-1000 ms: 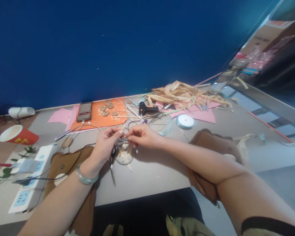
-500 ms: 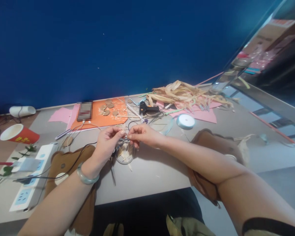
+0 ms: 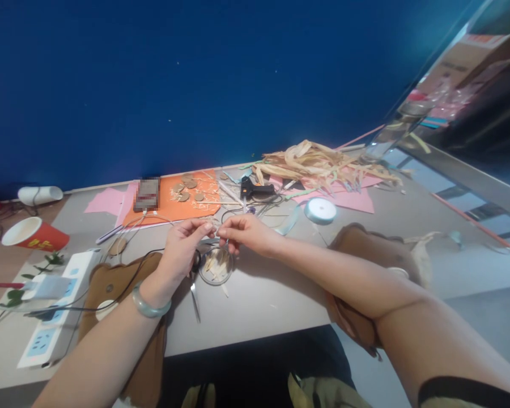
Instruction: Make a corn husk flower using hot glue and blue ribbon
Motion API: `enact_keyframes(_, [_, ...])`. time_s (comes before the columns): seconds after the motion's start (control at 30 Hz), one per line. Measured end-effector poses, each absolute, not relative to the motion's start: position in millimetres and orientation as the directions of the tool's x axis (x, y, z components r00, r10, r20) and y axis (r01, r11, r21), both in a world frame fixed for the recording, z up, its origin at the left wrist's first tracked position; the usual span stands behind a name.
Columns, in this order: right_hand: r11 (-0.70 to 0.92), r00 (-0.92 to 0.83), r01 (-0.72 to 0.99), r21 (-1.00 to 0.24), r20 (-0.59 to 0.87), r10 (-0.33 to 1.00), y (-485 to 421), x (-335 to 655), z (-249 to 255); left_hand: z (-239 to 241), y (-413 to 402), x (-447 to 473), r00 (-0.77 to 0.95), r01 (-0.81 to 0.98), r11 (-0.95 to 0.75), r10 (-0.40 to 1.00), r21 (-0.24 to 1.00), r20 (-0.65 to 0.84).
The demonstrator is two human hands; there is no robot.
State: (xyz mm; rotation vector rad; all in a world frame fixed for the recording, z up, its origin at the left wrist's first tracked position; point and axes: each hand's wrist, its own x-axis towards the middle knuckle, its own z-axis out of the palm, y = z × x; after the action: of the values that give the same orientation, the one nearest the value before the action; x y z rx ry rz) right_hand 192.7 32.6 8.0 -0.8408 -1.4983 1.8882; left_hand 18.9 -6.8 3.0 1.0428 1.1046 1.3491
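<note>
My left hand [image 3: 186, 245] and my right hand [image 3: 247, 233] meet above the grey table, thumbs and fingertips pinched together almost touching. Whatever lies between the fingertips is too small to make out. Just below them sits a round clear dish [image 3: 216, 281] with pale, husk-like scraps [image 3: 216, 264] in it. Beside the dish, under my left hand, lies a pair of scissors [image 3: 195, 300] with dark handles, partly hidden. Behind my right hand is a black glue gun [image 3: 257, 189], and a roll of pale blue ribbon [image 3: 320, 210] stands to its right.
Dried corn husks [image 3: 308, 161] pile up at the back. An orange sheet [image 3: 165, 195] carries several brown discs. At left are a power strip [image 3: 46, 337] with cables and a red paper cup [image 3: 42, 233]. Brown cushions [image 3: 142, 345] lie under both forearms. A blue wall [image 3: 221, 85] rises behind.
Both hands have shifted very slightly left, still pinched close together. More of the scissors and of the scraps in the dish shows now.
</note>
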Motion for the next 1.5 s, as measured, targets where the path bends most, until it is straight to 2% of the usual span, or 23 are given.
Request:
enact_keyframes(0.2, [-0.155, -0.573, -0.072, -0.985, -0.086, 0.815, 32, 193, 10, -1, -7, 18, -0.107, -0.085, -0.079, 0.992, 0.993, 0.069])
enact_keyframes(0.4, [-0.141, -0.524, -0.113, -0.984, -0.062, 0.85, 32, 193, 8, 8, -11, 20, -0.11, -0.039, -0.056, 0.993, 0.998, 0.052])
enact_keyframes(0.6, [-0.159, -0.505, -0.132, -0.978, -0.072, 0.86, 31, 193, 8, 14, -14, 22, -0.109, -0.046, -0.071, 0.992, 0.996, 0.065])
enact_keyframes(0.77, [-0.136, -0.481, -0.11, -0.985, -0.067, 0.874, 29, 191, 11, 17, -14, 24, -0.076, -0.049, -0.006, 0.997, 0.999, 0.002])
enact_keyframes(0.93, [-0.08, -0.425, -0.079, -0.994, -0.039, 0.904, 29, 191, 5, 10, -14, 24, -0.113, 0.101, -0.033, 0.993, 0.994, 0.044])
enact_keyframes(1.1, [-0.07, -0.407, -0.13, -0.989, -0.011, 0.913, 29, 188, 1, -2, -17, 25, -0.017, 0.245, -0.088, 0.995, 0.965, 0.095])
enact_keyframes(1.2, [-0.067, -0.4, -0.107, -0.992, -0.019, 0.916, 28, 188, 3, -1, -17, 27, 0.003, 0.178, -0.054, 0.999, 0.982, 0.054])
enact_keyframes(1.4, [-0.048, -0.397, -0.115, -0.992, 0.002, 0.918, 28, 189, 5, 4, -13, 28, 0.113, -0.13, 0.232, 0.969, 0.964, -0.218])
enact_keyframes(1.5, [-0.032, -0.392, -0.111, -0.993, 0.014, 0.92, 29, 189, 3, 4, -12, 27, 0.118, -0.183, 0.295, 0.954, 0.938, -0.277])
